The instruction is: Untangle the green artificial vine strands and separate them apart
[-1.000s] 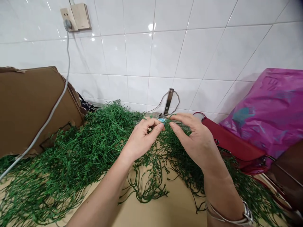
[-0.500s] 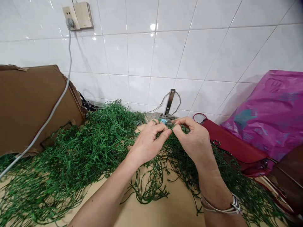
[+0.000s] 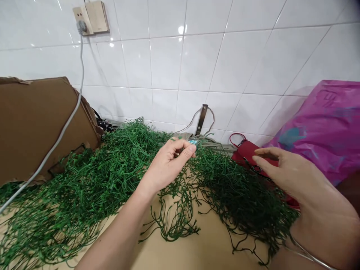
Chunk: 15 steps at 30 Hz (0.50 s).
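My left hand (image 3: 171, 162) is closed in a pinch in the middle, above the worktop. A thin green plastic stem (image 3: 207, 137) shows just past its fingertips, and a green bit pokes out over the knuckles. Out to the right, my right hand (image 3: 295, 178) is raised over the dark pile, thumb and forefinger brought close together. Whatever lies between them is too small to make out. A large heap of green plastic stems (image 3: 118, 176) spreads on the left, another pile (image 3: 239, 187) on the right, and a loose bunch (image 3: 180, 225) lies between my forearms.
A cardboard box (image 3: 36, 127) stands at the left, with a grey power cable (image 3: 66, 125) hanging in front. At the right are a red handbag (image 3: 246, 150) and a purple plastic bag (image 3: 329, 127). White tiled wall (image 3: 165, 67) closes off the back, with a metal bracket (image 3: 201, 119).
My right hand has parted from my left and swung out to the right, toward the handbag. The left hand stays nearly in place, shifted slightly left, still pinching.
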Motion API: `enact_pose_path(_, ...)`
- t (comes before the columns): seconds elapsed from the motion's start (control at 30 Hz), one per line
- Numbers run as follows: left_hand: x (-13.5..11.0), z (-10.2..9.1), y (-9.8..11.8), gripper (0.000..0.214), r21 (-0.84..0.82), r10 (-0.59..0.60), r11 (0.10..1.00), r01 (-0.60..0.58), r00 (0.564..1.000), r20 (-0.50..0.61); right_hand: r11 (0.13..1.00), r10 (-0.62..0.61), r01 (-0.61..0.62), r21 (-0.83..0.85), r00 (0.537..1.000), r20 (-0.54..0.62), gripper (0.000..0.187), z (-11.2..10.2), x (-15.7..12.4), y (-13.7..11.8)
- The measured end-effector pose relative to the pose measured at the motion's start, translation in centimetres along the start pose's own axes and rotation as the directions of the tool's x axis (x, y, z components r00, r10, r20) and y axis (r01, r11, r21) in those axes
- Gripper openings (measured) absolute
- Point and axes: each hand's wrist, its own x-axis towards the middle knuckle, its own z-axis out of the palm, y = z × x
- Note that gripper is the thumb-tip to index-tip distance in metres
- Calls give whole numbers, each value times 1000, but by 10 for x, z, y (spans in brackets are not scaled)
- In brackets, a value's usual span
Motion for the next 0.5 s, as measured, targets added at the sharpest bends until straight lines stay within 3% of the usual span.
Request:
enact_pose_path(0.07, 2, 5, -4, 28, 9, -13, 1000, 12, 999, 29, 999, 21, -21, -37, 1000, 9, 32, -8, -8, -26)
enact_pose_path(0.23, 3, 9, -5, 29, 44, -13, 999, 12, 1000, 29, 931, -199, 137, 339, 968, 155, 28, 2, -21, -89)
enact_pose_path(0.4, 3, 6, -7, 29, 76, -1, 997, 0, 1000, 19, 808, -352, 161, 566, 903, 245, 22, 30, -20, -101)
enact_pose_path(0.5, 5, 3, -9, 29, 122, 15, 992, -15, 1000, 1, 839, -362, 205, 503, 902, 236, 18, 35, -20, -98)
